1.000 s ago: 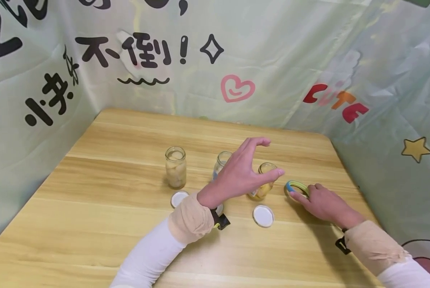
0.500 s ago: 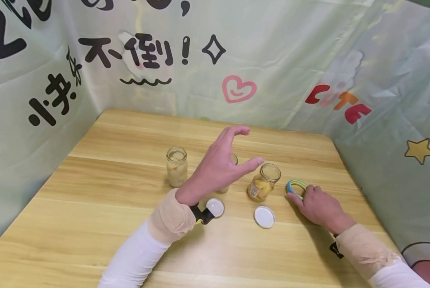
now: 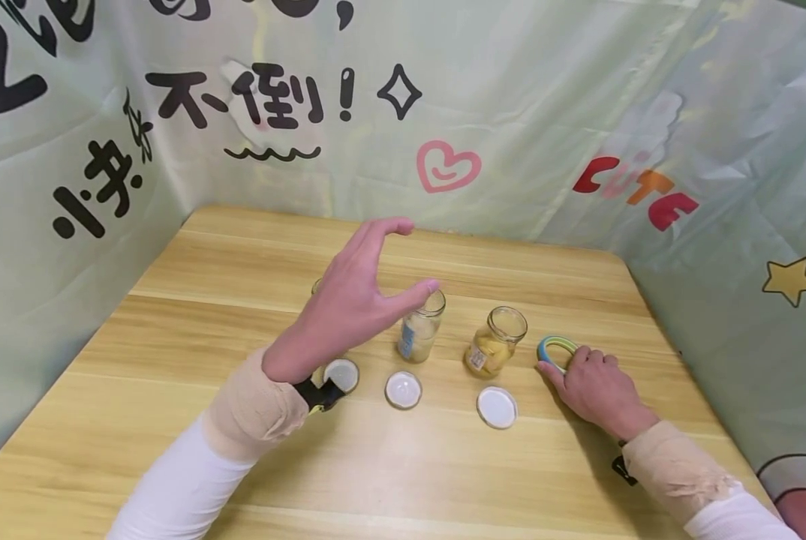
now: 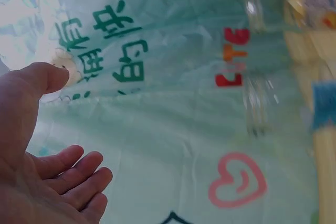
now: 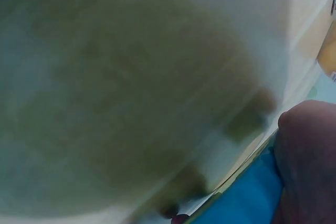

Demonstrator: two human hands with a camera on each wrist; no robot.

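Note:
My left hand (image 3: 349, 300) hovers over the table with thumb and fingers spread apart, holding nothing. It hides most of the leftmost glass jar, whose rim just shows. To its right stand an uncapped jar of pale pieces with a blue label (image 3: 413, 337) and an uncapped jar of yellow fruit pieces (image 3: 487, 351). My right hand (image 3: 599, 390) grips a blue and yellow-green ring-shaped tool (image 3: 558, 345) low at the table, right of the jars. In the right wrist view, the thumb (image 5: 312, 150) presses the ring's blue side (image 5: 247, 192).
Three round lids lie in front of the jars: a left lid (image 3: 341, 375), a middle lid (image 3: 403, 390) and a right lid (image 3: 497, 407). The wooden table (image 3: 410, 480) is bordered by a printed cloth backdrop (image 3: 511, 112) behind and on both sides.
My left hand has swept left from in front of the yellow fruit jar to the leftmost jar, uncovering the other two. The right hand has barely moved and keeps the ring.

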